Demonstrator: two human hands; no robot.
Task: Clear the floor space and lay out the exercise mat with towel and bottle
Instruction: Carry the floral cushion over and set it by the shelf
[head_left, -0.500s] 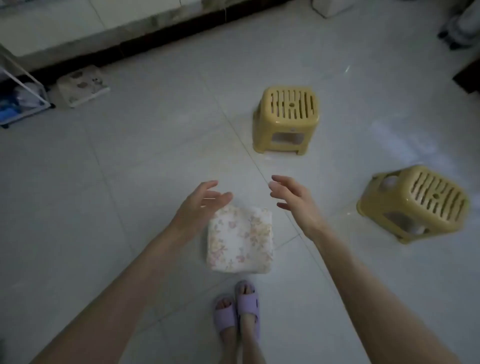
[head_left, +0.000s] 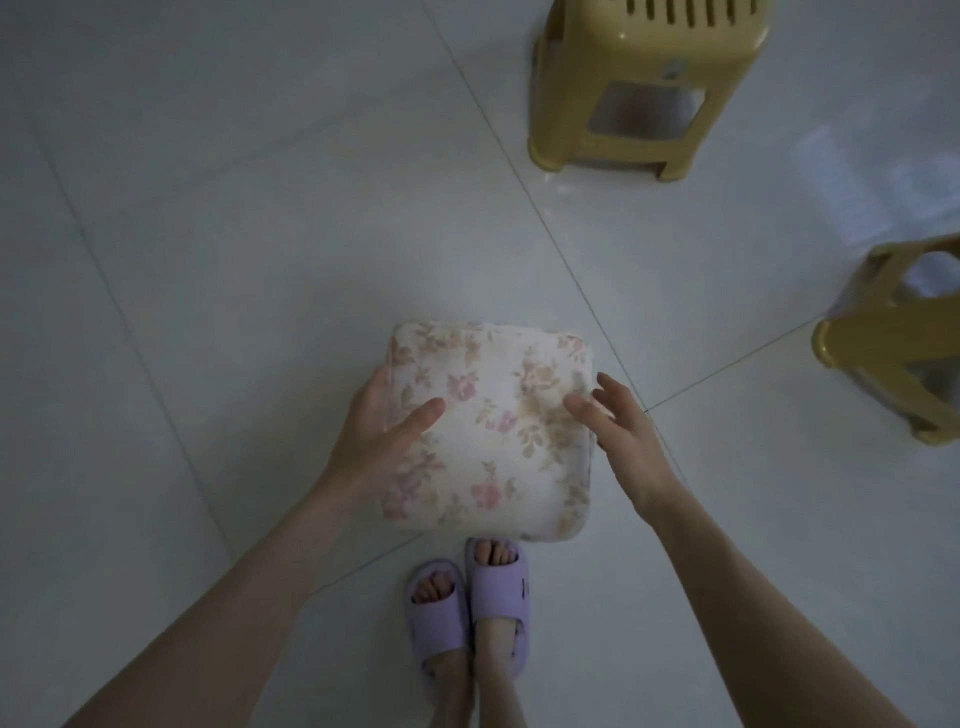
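Hands flank the folded floral cloth (head_left: 493, 431), and we see both bare forearms reaching down to it from the bottom corners of the view. Our left hand (head_left: 382, 441) grips the cloth's left edge: the thumb lies flat across the top of the fabric, while the fingers curl round the side and out of sight beneath it. Our right hand (head_left: 623, 436) is spread wide with straight fingers; its thumb tip rests on the top of the cloth near the right edge, and the other fingers sit at or just off that edge, holding nothing. The cloth is a thick, squarish bundle, white with pink and tan flowers, just ahead of our feet; its near edge overlaps the toe of one slipper in the view, and we cannot tell whether it rests on the floor or is lifted a little. Beyond it, up and to the right, an upright yellow stool (head_left: 644, 104) of plastic stands with a slotted seat, well apart from the cloth. A second yellow stool (head_left: 883, 338) lies tipped at the right edge, partly cut off. Lilac slippers (head_left: 498, 587) sit close together below the cloth, toes showing. Underneath all of it is a tiled floor (head_left: 208, 208), pale and glossy, with thin grout lines running diagonally, in dim light.
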